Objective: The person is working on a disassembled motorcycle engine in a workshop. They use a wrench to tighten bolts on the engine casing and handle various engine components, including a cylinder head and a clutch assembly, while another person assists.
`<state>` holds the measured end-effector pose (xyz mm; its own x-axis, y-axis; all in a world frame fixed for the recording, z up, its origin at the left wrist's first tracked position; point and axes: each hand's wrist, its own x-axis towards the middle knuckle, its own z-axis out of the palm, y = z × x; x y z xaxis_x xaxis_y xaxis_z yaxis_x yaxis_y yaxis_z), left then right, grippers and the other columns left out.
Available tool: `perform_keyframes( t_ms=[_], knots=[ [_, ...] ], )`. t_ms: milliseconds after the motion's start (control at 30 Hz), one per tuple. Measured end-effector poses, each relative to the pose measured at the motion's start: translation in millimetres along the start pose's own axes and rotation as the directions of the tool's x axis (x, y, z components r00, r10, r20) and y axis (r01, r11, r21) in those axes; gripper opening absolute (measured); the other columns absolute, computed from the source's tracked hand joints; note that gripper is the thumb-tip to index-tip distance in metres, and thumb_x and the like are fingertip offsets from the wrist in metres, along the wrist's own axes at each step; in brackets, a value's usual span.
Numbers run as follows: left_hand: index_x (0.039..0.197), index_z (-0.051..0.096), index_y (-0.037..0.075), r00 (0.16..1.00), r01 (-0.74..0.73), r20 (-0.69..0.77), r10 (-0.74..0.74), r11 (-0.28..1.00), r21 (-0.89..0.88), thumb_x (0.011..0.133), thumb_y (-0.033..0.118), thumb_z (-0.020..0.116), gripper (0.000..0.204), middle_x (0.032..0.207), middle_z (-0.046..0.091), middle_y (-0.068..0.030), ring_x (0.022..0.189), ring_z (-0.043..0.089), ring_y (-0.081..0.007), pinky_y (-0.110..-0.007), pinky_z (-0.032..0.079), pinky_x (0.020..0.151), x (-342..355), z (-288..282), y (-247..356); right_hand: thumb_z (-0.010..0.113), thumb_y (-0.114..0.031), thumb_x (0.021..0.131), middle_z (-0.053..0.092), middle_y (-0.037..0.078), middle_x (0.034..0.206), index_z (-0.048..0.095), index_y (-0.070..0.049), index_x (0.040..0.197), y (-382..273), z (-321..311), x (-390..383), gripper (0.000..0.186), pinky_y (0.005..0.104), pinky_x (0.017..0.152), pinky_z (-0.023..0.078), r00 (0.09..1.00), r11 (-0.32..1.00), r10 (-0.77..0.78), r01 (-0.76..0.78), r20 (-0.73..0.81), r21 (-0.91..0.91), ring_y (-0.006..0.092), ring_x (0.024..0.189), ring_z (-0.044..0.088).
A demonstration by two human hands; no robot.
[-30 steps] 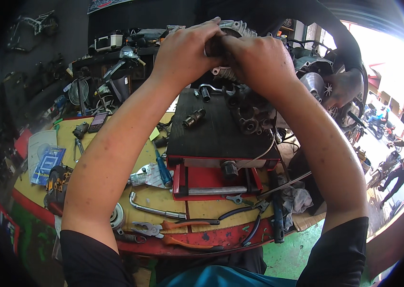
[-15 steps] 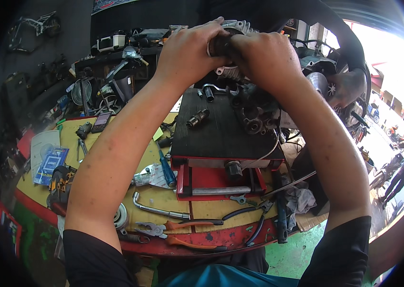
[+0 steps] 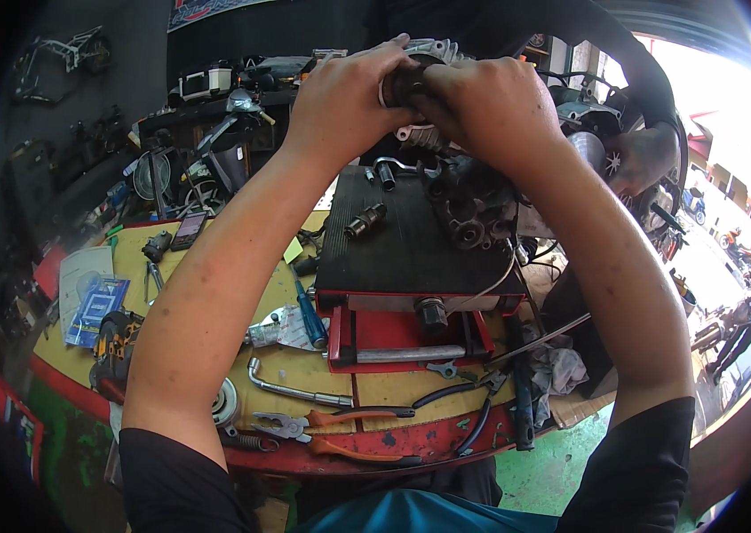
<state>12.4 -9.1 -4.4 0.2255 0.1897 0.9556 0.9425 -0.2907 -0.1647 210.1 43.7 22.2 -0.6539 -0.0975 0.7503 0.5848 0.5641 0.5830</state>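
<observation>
Both hands are raised together at the finned metal engine part point(image 3: 433, 51), at the top middle. My left hand point(image 3: 344, 98) curls its fingers round a dark round metal part point(image 3: 406, 86) with a pale rim. My right hand point(image 3: 500, 102) is closed against the same part from the other side, its fingertips mostly hidden. Below them is a lift stand with a ribbed black top point(image 3: 393, 253) and red frame. On it lie a small camshaft-like metal part point(image 3: 365, 220), a socket point(image 3: 385, 176) and a wrench point(image 3: 415, 165). The engine case point(image 3: 473, 213) sits at the stand's right.
Orange-handled pliers point(image 3: 331, 426), an L-shaped socket wrench point(image 3: 295, 389), a blue screwdriver point(image 3: 311, 315) and black-handled pliers point(image 3: 482, 391) lie along the yellow bench point(image 3: 171, 284). A phone point(image 3: 189, 230) rests farther left. Another person's dark-sleeved arm point(image 3: 646, 84) reaches in at right.
Both hands keep their hold, with the dark part and fingers shifted very slightly. The view has tilted a little; the things on the bench stay put.
</observation>
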Motion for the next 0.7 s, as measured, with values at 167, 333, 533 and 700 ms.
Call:
perform_keyframes(
  t_ms=[167,333,533,700],
  knots=[
    [0.118,0.071,0.009,1.0,0.013,0.017,-0.013,1.0,-0.013,0.069,0.029,0.09,0.056,0.126,0.07,-0.0087,0.106,0.071,-0.0329,-0.042,0.056,0.093,-0.1,-1.2,1.7,0.07,-0.023,0.086,0.075,0.01,0.082,0.075,-0.014,0.089,2.7,-0.3,1.9,0.011,0.0427,0.067,0.061,0.997,0.997,-0.074,0.075,0.037,-0.025,0.0304,0.078,0.076],
    [0.112,0.073,0.007,1.0,0.004,0.012,-0.004,1.0,-0.008,0.068,0.028,0.092,0.053,0.139,0.066,-0.01,0.111,0.07,-0.0336,-0.042,0.055,0.097,1.3,-2.9,3.7,0.069,-0.022,0.085,0.076,0.009,0.084,0.075,-0.015,0.093,1.7,1.9,-1.5,0.012,0.0429,0.069,0.061,0.999,0.999,-0.034,0.035,0.041,-0.022,0.0304,0.078,0.076],
    [0.112,0.073,0.006,1.0,0.011,0.021,-0.01,1.0,-0.029,0.067,0.029,0.093,0.054,0.138,0.066,-0.0103,0.111,0.07,-0.0338,-0.042,0.055,0.098,1.7,-3.4,4.5,0.069,-0.022,0.085,0.075,0.009,0.084,0.074,-0.015,0.093,4.2,5.3,1.3,0.011,0.0437,0.067,0.061,0.995,0.995,-0.096,0.097,0.018,-0.019,0.0302,0.078,0.076],
    [0.112,0.073,0.007,1.0,0.0,0.013,0.0,0.999,-0.032,0.067,0.029,0.093,0.054,0.137,0.067,-0.0103,0.113,0.07,-0.0342,-0.041,0.054,0.099,1.2,-3.8,4.7,0.068,-0.021,0.086,0.075,0.008,0.084,0.073,-0.014,0.093,7.1,4.4,-6.2,0.011,0.0429,0.067,0.061,0.997,0.997,-0.079,0.079,0.025,-0.005,0.0302,0.077,0.075]
  ],
)
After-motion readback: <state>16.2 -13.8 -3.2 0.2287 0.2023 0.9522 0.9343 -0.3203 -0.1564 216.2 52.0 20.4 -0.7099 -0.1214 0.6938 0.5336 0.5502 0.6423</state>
